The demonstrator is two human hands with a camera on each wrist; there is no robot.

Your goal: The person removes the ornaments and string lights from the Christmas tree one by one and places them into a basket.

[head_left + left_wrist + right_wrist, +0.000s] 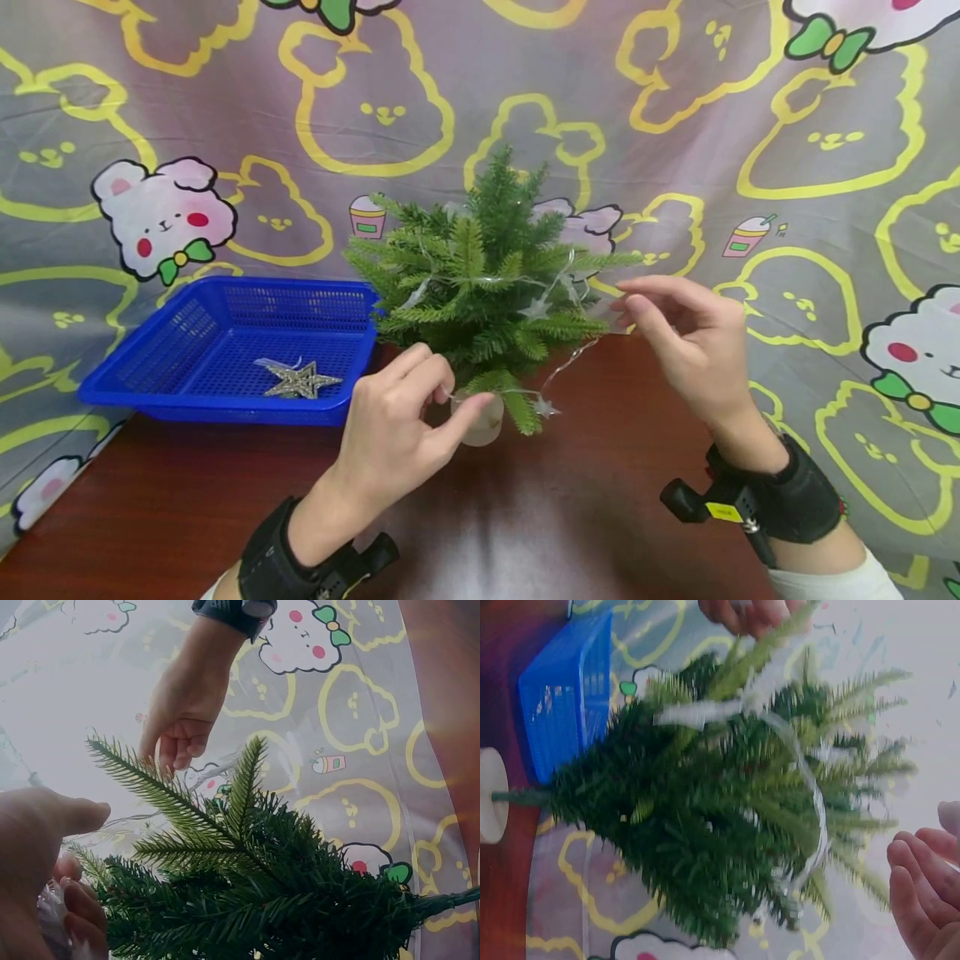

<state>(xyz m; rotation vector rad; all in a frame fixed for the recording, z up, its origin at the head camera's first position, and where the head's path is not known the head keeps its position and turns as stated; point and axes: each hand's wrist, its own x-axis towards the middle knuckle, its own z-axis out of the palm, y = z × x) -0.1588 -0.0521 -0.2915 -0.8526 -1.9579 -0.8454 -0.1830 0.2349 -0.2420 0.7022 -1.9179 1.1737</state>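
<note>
Nearest, at the lower edge of the frame, black bands (798,492) circle both wrists above the table (540,533). The left hand (397,429) sits below centre, back of the hand up, its fingers curled; the wrist view shows something clear held in them, and the string (536,308) leads there, so it seems to be gripping that. Its thumb stretches out in front of the base (483,423). The right hand (693,342) is raised right of centre, wrist bent inward, fingers curved toward the branches with the thumb tip close to them — whether they pinch the string I cannot tell.

The tree (487,337) stands upright in the middle of the frame. The string, dotted with clear stars, already crosses its front and lies on several branches; a lower length hangs loose between the hands. I judge it partly laid, with that slack length left to place.

Further left, the basket (225,410) holds a glittery star (303,381) — not on the tree. Behind everything hangs a patterned cloth (525,58).
</note>
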